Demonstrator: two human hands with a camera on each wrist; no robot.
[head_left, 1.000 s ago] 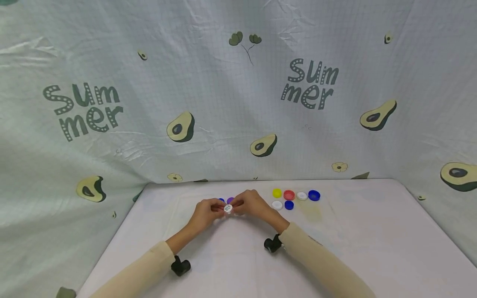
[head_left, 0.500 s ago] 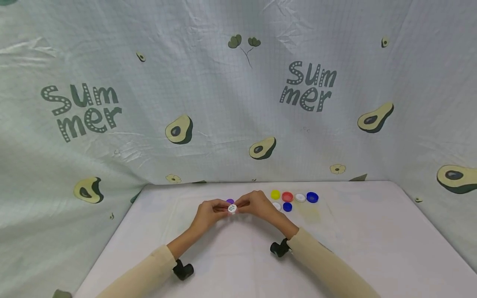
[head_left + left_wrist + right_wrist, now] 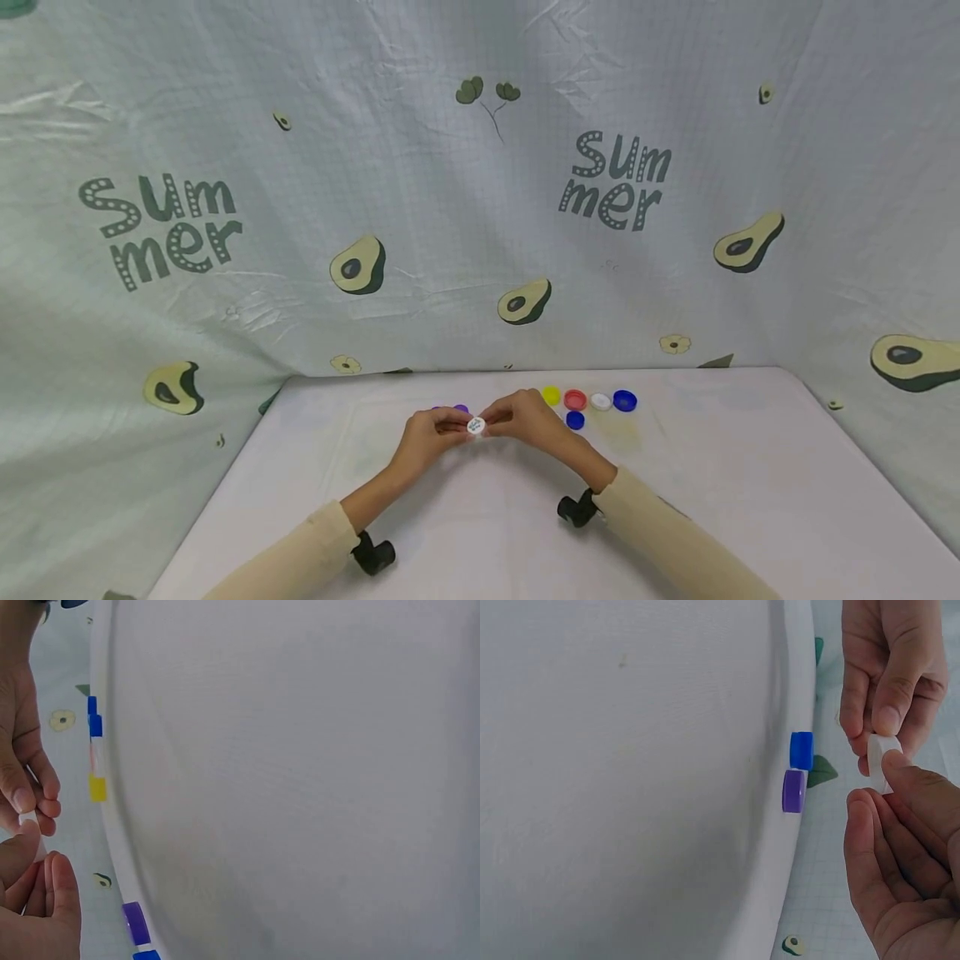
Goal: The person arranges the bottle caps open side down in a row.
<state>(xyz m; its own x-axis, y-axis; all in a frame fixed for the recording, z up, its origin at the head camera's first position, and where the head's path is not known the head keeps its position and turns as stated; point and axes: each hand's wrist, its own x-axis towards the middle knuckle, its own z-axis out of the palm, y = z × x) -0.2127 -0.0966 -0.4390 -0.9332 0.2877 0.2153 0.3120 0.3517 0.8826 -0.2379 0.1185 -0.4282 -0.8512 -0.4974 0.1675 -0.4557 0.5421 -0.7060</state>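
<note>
A small white cap (image 3: 476, 426) with dark print on its round top is held up between both hands over the table. My left hand (image 3: 424, 440) pinches its left side between thumb and fingers. From the other side, the right hand (image 3: 531, 420) pinches it with thumb and fingertips. The right wrist view shows the same white cap (image 3: 883, 761) edge-on, the thumbs of both hands against it. Behind the left fingers a purple cap (image 3: 461, 409) peeks out; in the right wrist view it lies beside a blue cap (image 3: 802, 751).
Beyond the right hand, caps lie at the far part of the table (image 3: 712, 483): a yellow cap (image 3: 551, 395), a red cap (image 3: 575, 400), a white one, a large blue cap (image 3: 625, 401) and a smaller blue cap (image 3: 575, 420). A printed curtain (image 3: 420, 167) hangs behind.
Both hands have shifted a little to the right with the white cap between them. The right hand now hides the nearer white cap on the table. The head view has tilted slightly.
</note>
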